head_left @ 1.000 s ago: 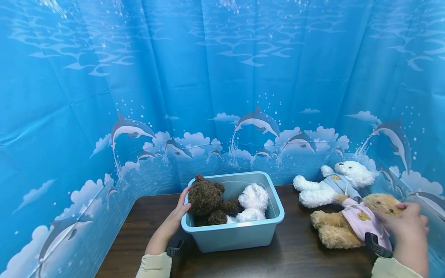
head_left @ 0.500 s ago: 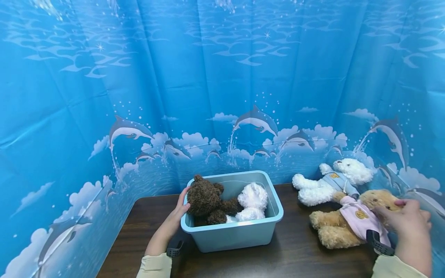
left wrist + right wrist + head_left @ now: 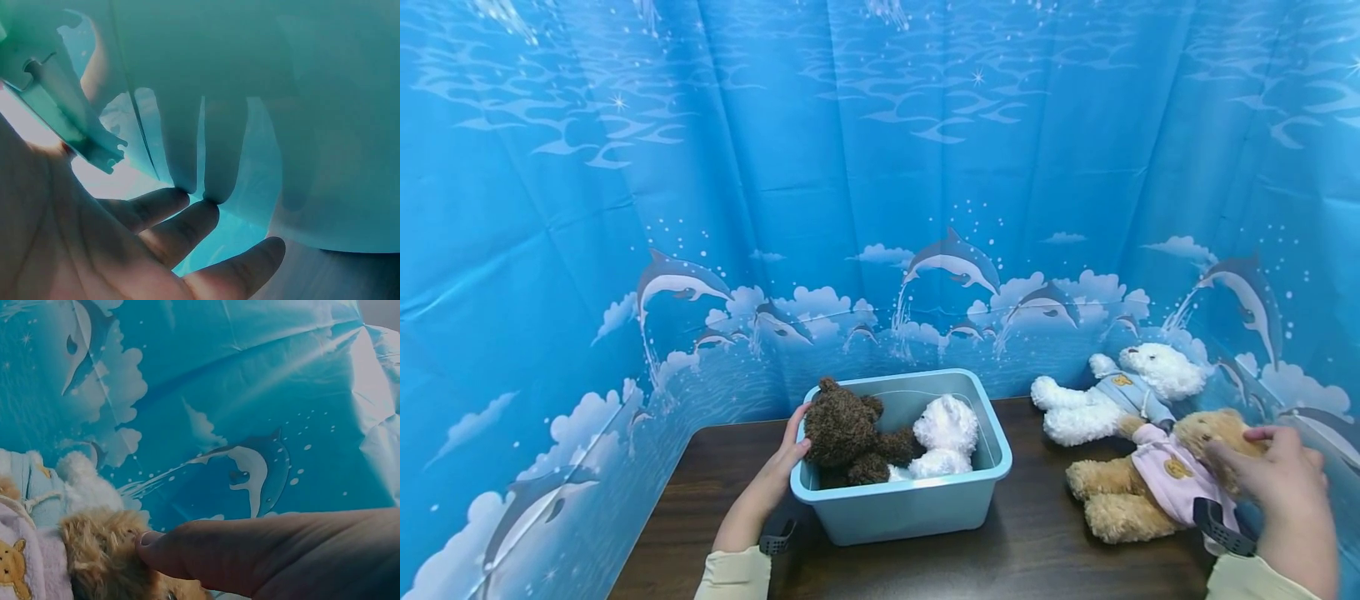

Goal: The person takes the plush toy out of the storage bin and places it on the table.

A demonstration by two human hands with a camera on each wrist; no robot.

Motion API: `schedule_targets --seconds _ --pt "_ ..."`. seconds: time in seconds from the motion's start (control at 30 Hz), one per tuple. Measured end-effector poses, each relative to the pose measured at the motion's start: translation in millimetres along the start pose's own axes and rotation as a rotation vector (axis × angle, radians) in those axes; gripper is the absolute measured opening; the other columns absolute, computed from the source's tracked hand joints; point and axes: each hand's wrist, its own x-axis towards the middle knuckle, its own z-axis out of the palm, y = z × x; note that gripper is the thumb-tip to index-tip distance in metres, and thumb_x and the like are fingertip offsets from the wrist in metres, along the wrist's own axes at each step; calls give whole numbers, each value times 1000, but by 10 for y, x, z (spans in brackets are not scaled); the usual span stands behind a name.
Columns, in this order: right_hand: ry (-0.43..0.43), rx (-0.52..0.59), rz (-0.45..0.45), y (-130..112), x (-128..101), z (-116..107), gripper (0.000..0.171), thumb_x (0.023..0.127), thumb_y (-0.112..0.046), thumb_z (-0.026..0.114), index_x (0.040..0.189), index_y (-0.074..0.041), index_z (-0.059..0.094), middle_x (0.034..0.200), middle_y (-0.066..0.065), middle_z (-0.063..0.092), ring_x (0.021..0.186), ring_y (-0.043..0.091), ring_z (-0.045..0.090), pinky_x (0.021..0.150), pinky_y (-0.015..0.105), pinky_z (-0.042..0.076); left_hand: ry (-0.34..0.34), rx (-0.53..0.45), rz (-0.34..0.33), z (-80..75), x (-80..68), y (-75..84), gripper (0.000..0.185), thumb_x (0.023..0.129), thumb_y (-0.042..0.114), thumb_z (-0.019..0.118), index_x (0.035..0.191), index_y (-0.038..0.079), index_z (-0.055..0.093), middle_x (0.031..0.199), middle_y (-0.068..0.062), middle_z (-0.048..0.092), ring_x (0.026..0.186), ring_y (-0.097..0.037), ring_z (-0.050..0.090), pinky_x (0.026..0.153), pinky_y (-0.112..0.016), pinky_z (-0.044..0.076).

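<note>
A light blue plastic bin (image 3: 902, 512) stands on the table, holding a dark brown teddy bear (image 3: 842, 425) and a white teddy bear (image 3: 947, 425). My left hand (image 3: 771, 471) grips the bin's left end, thumb at the rim; in the left wrist view its fingers (image 3: 187, 231) lie against the outer wall. A tan teddy bear (image 3: 1123, 496) in a pink top lies on its back at the right. My right hand (image 3: 1285, 479) holds this bear by the head, and the right wrist view shows the thumb (image 3: 200, 550) pressed into its fur. The other right fingers are partly hidden.
Behind the tan bear lies another white teddy bear (image 3: 1082, 412) in a light blue top, touching it. The dark wooden table (image 3: 700, 508) is bordered by a blue dolphin-print curtain (image 3: 880, 208) at the back and sides.
My right hand has shifted slightly rightward and nearer, and the tan bear has moved a little with it. The left hand and bin stay in place.
</note>
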Motion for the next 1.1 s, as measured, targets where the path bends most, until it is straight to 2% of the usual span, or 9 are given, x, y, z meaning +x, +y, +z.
schedule_targets --seconds 0.17,0.43,0.67,0.77,0.9,1.0,1.1 --pt "-4 -14 -20 -1 2 -1 73 104 -32 70 150 12 32 145 49 21 128 65 28 104 83 40 2 -5 3 -4 -3 -20 76 111 51 35 176 31 -1 185 -12 -9 170 -49 -8 124 -88 1" --pt "19 -22 -34 -11 16 -1 74 104 -34 69 152 9 32 145 49 23 137 69 23 119 86 16 -4 -5 -1 -12 4 -31 77 111 52 35 176 32 -1 185 -12 -9 170 -49 -8 124 -88 2" --pt "15 -14 -39 -34 -17 -7 77 105 -35 68 156 8 30 151 51 18 144 72 16 123 88 4 -12 -13 -5 -18 26 -60 77 111 53 34 175 33 -2 185 -10 -12 169 -49 -10 122 -89 0" --pt "-4 -22 -32 -19 -12 -16 80 104 -36 68 157 8 29 156 52 14 146 73 16 121 87 14 -17 -13 -6 -21 29 -61 78 111 54 34 176 32 -3 185 -11 -13 169 -50 -10 122 -89 0" --pt "-52 -48 -30 32 26 -13 92 99 -33 76 161 8 21 158 54 7 145 74 14 113 86 29 -17 -12 -9 -22 28 -55 78 111 54 34 176 32 -4 185 -12 -13 169 -50 -10 122 -89 0" --pt "-68 -58 -47 78 69 18 102 94 -25 82 165 5 16 158 55 4 144 77 12 112 87 28 -12 -16 -16 -19 27 -49 77 111 54 35 175 34 -3 185 -11 -12 169 -50 -10 122 -89 0" --pt "-51 -61 -80 99 109 60 106 90 -16 84 169 1 16 158 54 9 142 77 16 111 88 28 -10 -14 -20 -20 25 -44 77 111 54 35 175 35 -2 185 -11 -12 169 -50 -10 122 -89 0"
